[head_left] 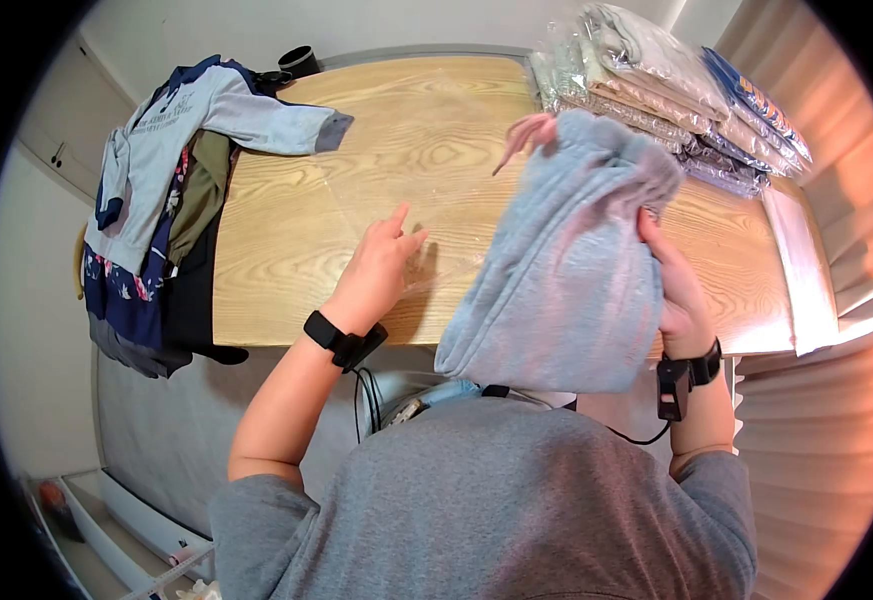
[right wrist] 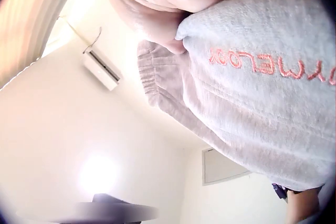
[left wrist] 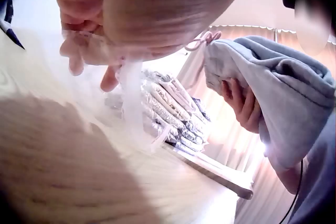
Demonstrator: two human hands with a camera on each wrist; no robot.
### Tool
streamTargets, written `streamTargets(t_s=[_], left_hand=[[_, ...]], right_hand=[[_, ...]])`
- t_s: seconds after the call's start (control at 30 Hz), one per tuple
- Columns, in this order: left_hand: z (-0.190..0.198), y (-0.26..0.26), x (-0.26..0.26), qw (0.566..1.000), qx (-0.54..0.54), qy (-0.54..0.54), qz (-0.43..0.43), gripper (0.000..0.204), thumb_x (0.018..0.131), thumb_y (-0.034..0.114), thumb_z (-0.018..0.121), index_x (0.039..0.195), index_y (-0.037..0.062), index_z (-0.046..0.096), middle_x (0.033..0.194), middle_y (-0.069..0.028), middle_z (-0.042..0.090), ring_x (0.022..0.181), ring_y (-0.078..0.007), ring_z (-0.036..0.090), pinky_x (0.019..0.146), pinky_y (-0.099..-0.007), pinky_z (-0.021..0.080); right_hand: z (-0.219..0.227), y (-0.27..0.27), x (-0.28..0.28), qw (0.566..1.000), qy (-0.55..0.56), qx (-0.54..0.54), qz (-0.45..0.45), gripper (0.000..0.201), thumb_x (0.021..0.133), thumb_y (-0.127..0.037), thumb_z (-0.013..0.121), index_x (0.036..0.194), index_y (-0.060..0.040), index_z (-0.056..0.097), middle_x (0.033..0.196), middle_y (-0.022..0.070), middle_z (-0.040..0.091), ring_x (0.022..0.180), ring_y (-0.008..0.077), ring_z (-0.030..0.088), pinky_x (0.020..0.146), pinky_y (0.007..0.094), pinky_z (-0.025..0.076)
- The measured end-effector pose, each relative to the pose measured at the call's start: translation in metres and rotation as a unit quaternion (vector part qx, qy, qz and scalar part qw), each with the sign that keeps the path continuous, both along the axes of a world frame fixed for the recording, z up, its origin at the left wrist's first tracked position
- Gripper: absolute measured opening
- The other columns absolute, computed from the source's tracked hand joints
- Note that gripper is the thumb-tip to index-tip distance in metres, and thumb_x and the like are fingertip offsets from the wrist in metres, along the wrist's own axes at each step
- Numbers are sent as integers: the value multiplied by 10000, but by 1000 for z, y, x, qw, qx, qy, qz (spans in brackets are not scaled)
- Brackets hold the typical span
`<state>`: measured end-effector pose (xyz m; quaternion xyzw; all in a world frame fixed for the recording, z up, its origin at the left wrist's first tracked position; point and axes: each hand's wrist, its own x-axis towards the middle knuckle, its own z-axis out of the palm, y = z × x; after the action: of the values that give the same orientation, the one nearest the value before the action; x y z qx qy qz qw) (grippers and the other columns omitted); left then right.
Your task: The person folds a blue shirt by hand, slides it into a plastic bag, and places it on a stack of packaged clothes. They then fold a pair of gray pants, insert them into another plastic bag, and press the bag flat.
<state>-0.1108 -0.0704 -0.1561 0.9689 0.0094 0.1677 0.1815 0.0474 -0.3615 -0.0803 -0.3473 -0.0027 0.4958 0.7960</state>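
Note:
Folded light blue-grey fleece trousers (head_left: pixel 566 270) hang above the table's front edge, gripped at their right side by my right hand (head_left: pixel 678 290). A pink drawstring (head_left: pixel 526 135) dangles from their gathered waistband. The right wrist view shows pink embroidered letters (right wrist: pixel 278 67) and a ribbed cuff (right wrist: pixel 148 71). A clear plastic bag (head_left: pixel 426 180), faint in outline, lies flat on the wood. Over its near part is my left hand (head_left: pixel 376 265), fingers spread; in the left wrist view translucent plastic (left wrist: pixel 134 103) passes across the fingertips of this hand (left wrist: pixel 152 14).
Bagged folded clothes (head_left: pixel 646 80) are stacked at the back right of the wooden table (head_left: pixel 286 230). Loose garments (head_left: pixel 161 170) are draped over its left end, one sleeve reaching across the top. A black cup (head_left: pixel 299 62) stands behind; a pale strip (head_left: pixel 794 265) lies along the right edge.

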Motion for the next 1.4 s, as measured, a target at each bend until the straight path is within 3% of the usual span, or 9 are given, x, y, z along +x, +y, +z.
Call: streamTargets(t_s=[0.3,0.63,0.77,0.87,0.97,1.03,1.17,1.23,1.4], left_hand=[[6,-5,14,992,50,-112,35,526,686,-80,546,1204,-72,457,1198,-211,500,1037,-373,476,893,-419,411],[-2,-15,4,996,34,-78,28,624,709,-116,492,1311,-51,341,1317,-202,386,1161,-373,393,975,-422,340],[8,-19,-6,998,10,-69,4,664,680,-142,474,1321,-43,333,1352,-187,359,1202,-371,364,1001,-440,311],[7,-17,-10,996,43,-72,20,728,665,-156,429,1365,-17,285,1372,-183,345,1239,-371,340,1032,-436,279],[12,-21,-15,998,54,-20,30,703,673,-155,450,1347,-17,308,1425,-162,280,1291,-367,286,1034,-528,248],[14,-21,-18,996,72,-2,44,700,682,-150,447,1352,-14,299,1441,-156,256,1319,-360,251,1035,-547,238],[15,-21,-17,996,72,2,47,697,691,-148,445,1358,-9,296,1449,-149,248,1325,-352,246,1034,-545,239],[16,-20,-16,998,49,-12,25,748,680,-165,375,1395,24,261,1450,-142,265,1331,-348,241,1066,-527,174],[8,-12,-8,997,1,-71,12,719,704,-156,417,1387,8,261,1459,-151,238,1337,-337,240,1064,-503,204]], right_hand=[[-60,53,-2,981,9,-69,182,344,941,-288,483,1122,-1,537,1066,135,617,936,209,627,836,342,523],[-95,82,25,957,146,-55,243,389,942,-268,468,1204,18,486,1155,182,574,1011,270,599,903,416,483],[-93,96,41,966,147,-43,207,397,942,-266,458,1216,21,477,1158,195,570,1014,287,597,906,441,475],[-89,109,42,973,106,-77,188,383,947,-252,440,1211,23,477,1149,195,575,994,290,607,893,453,480],[-85,112,44,966,74,-71,236,337,931,-194,480,1165,48,497,1101,213,593,978,271,618,865,426,509],[-78,115,46,974,66,-112,184,335,930,-198,487,1154,51,503,1084,213,600,974,263,620,854,400,519],[-78,115,33,978,58,-109,169,322,928,-189,493,1147,46,511,1094,196,600,983,252,615,884,392,502],[-72,117,22,968,-36,-158,194,309,936,-164,466,1160,45,503,1122,181,591,1005,251,602,879,391,498],[-81,118,21,946,-67,-177,263,301,920,-132,492,1148,63,512,1130,177,588,1009,241,599,897,364,487]])
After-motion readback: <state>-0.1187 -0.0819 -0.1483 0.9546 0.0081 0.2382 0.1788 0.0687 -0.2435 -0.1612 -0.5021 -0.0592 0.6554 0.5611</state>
